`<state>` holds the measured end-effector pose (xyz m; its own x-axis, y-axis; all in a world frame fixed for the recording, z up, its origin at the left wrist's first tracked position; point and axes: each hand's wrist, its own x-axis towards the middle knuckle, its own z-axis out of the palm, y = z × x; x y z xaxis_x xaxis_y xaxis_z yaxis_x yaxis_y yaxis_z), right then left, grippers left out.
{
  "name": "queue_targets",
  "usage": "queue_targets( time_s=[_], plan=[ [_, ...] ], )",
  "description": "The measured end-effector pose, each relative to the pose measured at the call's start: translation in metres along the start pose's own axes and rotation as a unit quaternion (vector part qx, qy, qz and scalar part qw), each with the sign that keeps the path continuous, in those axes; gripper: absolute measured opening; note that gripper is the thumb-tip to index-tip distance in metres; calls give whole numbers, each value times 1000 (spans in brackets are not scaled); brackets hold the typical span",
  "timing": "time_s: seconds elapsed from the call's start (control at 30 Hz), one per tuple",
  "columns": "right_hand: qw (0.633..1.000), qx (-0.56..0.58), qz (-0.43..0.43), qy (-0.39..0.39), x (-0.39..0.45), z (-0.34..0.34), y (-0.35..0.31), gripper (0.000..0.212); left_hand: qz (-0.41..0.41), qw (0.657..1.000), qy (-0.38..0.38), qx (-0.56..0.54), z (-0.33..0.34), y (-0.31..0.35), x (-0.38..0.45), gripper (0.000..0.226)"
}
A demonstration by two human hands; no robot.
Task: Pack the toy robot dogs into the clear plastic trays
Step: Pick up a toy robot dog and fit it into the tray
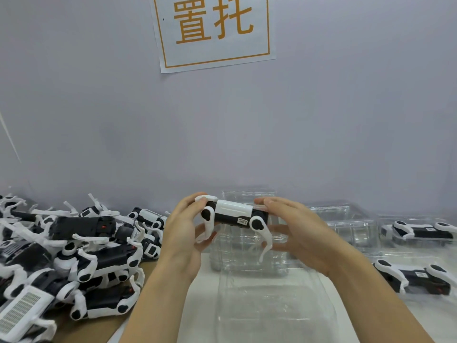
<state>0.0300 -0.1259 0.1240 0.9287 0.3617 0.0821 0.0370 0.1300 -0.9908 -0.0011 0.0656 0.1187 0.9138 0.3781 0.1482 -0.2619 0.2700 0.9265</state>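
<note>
**White-and-black dog held over clear trays**

White and black plastic makes up the one dog held in the air between two hands, above the desk and in front of an upright stack of trays. Its body is a black block with a white top panel and a small white label on the side; round black joints carry thin white legs that hang down. The left hand is curled round the dog's left end, and the right hand is clamped on the right end, fingers over the top, thumb below. One flat tray lies nearest the camera. Two packed dogs are seen in trays at the right. A pile of loose dogs, too tangled to be counted, lies at the left. One paper sign with orange characters is fixed to the wall.
</note>
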Motion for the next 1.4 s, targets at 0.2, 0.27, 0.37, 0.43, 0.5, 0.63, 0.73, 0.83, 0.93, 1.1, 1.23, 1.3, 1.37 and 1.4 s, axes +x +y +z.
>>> queue_targets(
  time_s=[0.2,0.27,0.37,0.43,0.5,0.63,0.73,0.83,0.93,1.1,1.23,1.3,1.37,1.4],
  plan=[
    [949,-261,-177,15,-2,13,0,46,8,999,44,-17,6,1,-1,11],
    [891,-397,-218,25,0,21,7,59,5,1000,24,-10,12,2,-4,12],
    [820,-500,-271,65,4,27,17,55,9,1000,1,16,22,1,-7,9],
    [816,-496,-287,72,6,22,20,42,21,999,-7,43,24,-1,-7,9],
    [840,-468,-265,73,9,13,21,35,28,997,-26,64,22,-3,-7,9],
    [873,-428,-215,88,13,-8,21,21,36,992,-26,120,15,-14,2,16],
    [887,-412,-187,91,14,-23,21,15,46,964,-32,259,5,-37,9,15],
    [893,-418,-144,84,12,-36,20,15,1,943,-81,324,-7,-63,13,18],
    [900,-419,-105,61,9,-45,21,16,-44,928,-119,351,-17,-84,14,16],
    [907,-409,-90,37,9,-46,24,26,-121,954,-87,259,-27,-103,15,13],
    [911,-400,-98,10,12,-33,30,26,-102,970,-36,219,-30,-106,17,15],
    [909,-401,-116,0,16,-22,36,28,-98,973,-31,205,-31,-106,17,15],
    [905,-402,-139,-5,19,-10,44,32,-101,974,-45,197,-31,-105,16,18],
    [906,-398,-147,-10,20,-5,48,32,-103,974,-54,195,-31,-105,16,20]
  ],
)
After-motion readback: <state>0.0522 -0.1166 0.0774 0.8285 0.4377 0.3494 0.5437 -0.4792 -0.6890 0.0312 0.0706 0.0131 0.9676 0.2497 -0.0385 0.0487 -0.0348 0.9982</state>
